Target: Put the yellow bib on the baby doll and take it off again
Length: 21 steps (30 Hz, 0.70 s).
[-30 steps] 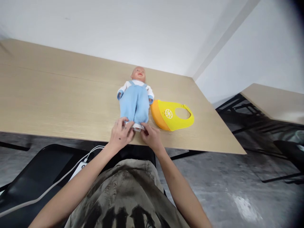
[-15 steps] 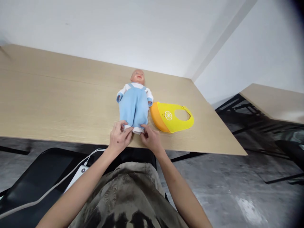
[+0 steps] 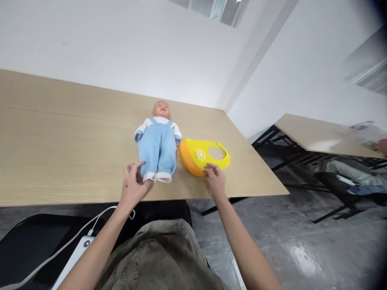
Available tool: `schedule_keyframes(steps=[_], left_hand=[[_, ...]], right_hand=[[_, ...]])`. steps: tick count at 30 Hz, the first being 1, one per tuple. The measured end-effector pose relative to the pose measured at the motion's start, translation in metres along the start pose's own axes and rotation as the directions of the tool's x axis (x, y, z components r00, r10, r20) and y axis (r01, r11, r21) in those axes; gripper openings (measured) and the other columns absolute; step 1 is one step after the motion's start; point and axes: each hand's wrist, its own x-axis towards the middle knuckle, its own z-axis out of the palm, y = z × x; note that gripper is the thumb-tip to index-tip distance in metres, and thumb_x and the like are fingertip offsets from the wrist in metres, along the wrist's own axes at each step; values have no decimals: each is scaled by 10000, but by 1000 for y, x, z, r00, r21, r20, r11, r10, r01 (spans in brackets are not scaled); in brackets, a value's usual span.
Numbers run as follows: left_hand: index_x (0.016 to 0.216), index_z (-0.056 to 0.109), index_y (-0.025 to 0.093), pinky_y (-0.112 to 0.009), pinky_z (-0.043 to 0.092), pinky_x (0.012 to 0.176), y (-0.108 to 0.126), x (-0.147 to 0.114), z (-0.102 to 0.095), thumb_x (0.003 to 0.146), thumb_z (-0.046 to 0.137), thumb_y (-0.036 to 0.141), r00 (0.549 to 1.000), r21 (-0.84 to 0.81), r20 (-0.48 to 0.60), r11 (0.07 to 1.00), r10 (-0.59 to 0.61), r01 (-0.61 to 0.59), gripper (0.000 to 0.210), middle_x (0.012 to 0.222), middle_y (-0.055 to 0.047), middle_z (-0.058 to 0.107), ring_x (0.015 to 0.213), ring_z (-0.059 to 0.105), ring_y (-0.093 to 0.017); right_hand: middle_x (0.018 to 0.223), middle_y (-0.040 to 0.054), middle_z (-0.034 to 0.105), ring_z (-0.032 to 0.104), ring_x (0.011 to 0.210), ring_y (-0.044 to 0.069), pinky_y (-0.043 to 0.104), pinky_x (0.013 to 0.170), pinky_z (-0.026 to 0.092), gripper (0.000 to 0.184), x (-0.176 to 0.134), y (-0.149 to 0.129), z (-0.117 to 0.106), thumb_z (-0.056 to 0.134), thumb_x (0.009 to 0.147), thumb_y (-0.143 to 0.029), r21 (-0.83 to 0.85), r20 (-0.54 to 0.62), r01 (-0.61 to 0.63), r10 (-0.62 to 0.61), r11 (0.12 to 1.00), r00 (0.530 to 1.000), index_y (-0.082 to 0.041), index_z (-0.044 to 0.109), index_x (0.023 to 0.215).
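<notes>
A baby doll (image 3: 159, 141) lies on its back on the wooden table, in light blue overalls and a white top with blue cuffs, its head away from me. My left hand (image 3: 133, 183) is beside the doll's leg on the left, thumb and forefinger apart, fingertips at the trouser leg near its white hem. To the doll's right lies a yellow bib (image 3: 205, 155) with an orange catch pocket, a white citrus print and a neck loop. My right hand (image 3: 216, 179) is at the bib's near edge, fingers loosely bent and slightly blurred, with no grip visible.
The wooden table (image 3: 75, 161) runs along a white wall. A black chair (image 3: 33, 241) stands on the left, near a white power bank (image 3: 74, 255) with a cable (image 3: 60, 249). At right are another table (image 3: 314, 133) and part of another person's hand (image 3: 383, 147).
My right hand has left the doll's trouser hem and moved right to the bib. My left hand has spread and shifted to the side of the leg. The view has turned up and right.
</notes>
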Motion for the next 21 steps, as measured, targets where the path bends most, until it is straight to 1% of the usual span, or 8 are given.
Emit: schedule_keyframes(steps=[1, 3, 6, 8, 10, 12, 16, 21], left_hand=[[1193, 544, 215, -333, 508, 692, 0, 0, 0, 663, 630, 173, 1000, 3, 12, 1000, -26, 26, 539, 932, -31, 424, 717, 488, -157], [1198, 546, 210, -358, 506, 719, 0, 0, 1, 666, 635, 182, 998, 24, 21, 998, -57, 56, 540, 925, -30, 422, 711, 498, -162], [1199, 550, 212, -393, 500, 752, -2, -1, 3, 694, 618, 186, 998, 64, 26, 997, -51, 49, 511, 913, -36, 435, 723, 515, -182], [1201, 544, 217, -404, 497, 759, -3, -1, 3, 716, 600, 183, 999, 81, 24, 996, -32, 30, 490, 919, -44, 451, 739, 525, -194], [1204, 533, 221, -396, 498, 746, -4, -1, 3, 732, 586, 180, 999, 84, 22, 996, -23, 21, 477, 936, -52, 465, 741, 531, -195], [1202, 528, 220, -384, 497, 725, -5, 0, 3, 739, 580, 180, 999, 92, 27, 995, -28, 26, 467, 946, -56, 474, 737, 536, -195], [1188, 536, 207, -386, 494, 719, -6, 2, 3, 736, 583, 188, 998, 107, 39, 994, -41, 37, 455, 966, -71, 494, 777, 550, -214], [1176, 535, 211, -394, 498, 741, -7, 2, 3, 751, 578, 204, 999, 62, 24, 998, -29, 27, 427, 977, -69, 505, 792, 554, -212]], right_hand=[[734, 13, 624, 559, 588, 96, 211, 549, 499, 199, 10, -3, -15, 574, 663, -196, 80, -89, -63, 70, 995, 994, -135, 617, 848], [728, 10, 623, 572, 597, 75, 171, 579, 513, 189, 30, -11, -43, 578, 654, -151, 240, -187, -83, 130, 967, 974, -129, 611, 838], [772, 50, 624, 636, 690, 113, 201, 631, 566, 159, 54, -23, -74, 557, 690, -110, 342, -183, -221, 296, 913, 937, -123, 583, 847], [769, 57, 590, 638, 691, 137, 239, 598, 586, 100, 67, -24, -84, 532, 720, -97, 348, -220, -345, 434, 872, 874, -133, 538, 814], [820, 76, 571, 647, 733, 167, 284, 573, 598, 113, 78, -21, -87, 502, 728, -76, 367, -237, -422, 523, 829, 819, -149, 488, 813], [900, 111, 563, 657, 810, 208, 333, 572, 606, 134, 85, -15, -84, 466, 740, -82, 416, -196, -463, 574, 783, 795, -154, 461, 853], [1032, 171, 550, 652, 939, 247, 378, 631, 613, 198, 88, -6, -72, 439, 771, -132, 499, -41, -535, 635, 682, 771, -139, 446, 969], [1051, 129, 550, 658, 920, 162, 252, 664, 603, 200, 85, -1, -64, 439, 820, -163, 569, -42, -503, 634, 651, 773, -155, 446, 1019]])
